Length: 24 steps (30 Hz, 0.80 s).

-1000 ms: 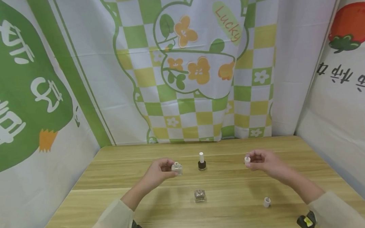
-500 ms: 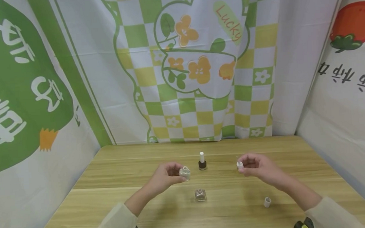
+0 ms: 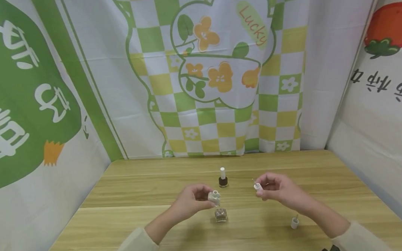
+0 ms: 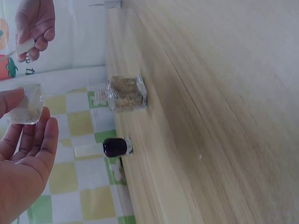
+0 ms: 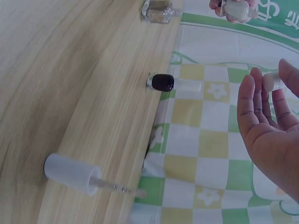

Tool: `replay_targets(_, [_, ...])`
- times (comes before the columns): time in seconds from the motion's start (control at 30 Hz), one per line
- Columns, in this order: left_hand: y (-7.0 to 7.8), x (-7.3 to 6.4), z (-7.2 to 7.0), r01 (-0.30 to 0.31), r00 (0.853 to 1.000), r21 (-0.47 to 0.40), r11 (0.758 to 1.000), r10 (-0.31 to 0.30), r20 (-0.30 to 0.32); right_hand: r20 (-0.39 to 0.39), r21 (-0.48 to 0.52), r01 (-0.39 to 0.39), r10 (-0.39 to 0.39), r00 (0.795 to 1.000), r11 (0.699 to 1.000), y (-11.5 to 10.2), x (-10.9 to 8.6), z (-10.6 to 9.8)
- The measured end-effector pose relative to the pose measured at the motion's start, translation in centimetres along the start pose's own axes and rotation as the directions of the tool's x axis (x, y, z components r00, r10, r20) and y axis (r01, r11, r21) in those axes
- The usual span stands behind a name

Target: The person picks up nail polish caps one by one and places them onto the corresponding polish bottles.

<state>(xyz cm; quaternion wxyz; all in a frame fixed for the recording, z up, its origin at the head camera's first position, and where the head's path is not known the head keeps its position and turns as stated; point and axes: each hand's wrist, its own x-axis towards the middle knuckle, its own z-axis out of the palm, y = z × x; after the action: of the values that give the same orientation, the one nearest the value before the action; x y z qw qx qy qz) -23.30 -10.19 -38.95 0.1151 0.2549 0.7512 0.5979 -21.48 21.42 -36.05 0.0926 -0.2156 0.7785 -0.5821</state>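
Observation:
My left hand pinches a capless nail polish bottle, pale and see-through, above the table. In my right hand is a white nail polish cap, gripped between thumb and fingers, its thin brush pointing up. Below the held bottle, a second capless bottle with glittery brown polish stands on the table. Another white cap rests on its top at the right, its glitter-coated brush sticking up. Farther back stands a dark nail polish bottle closed with a white cap.
The wooden table carries all the standing pieces. A green and yellow checked cloth hangs along its back edge, with printed white cloths at both sides.
Both hands have moved inward and slightly nearer the body, bringing the held bottle and cap closer together. The standing bottles and the other cap have stayed in place.

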Motion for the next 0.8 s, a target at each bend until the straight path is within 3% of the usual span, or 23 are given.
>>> replay_targets(0.8, [0.4,0.1,2.8,-0.041,0.998,-0.040,0.998,0.043,0.048,0.052,-0.029,0.080,-0.078,0.996,0.996,-0.8,-0.4,2.3])
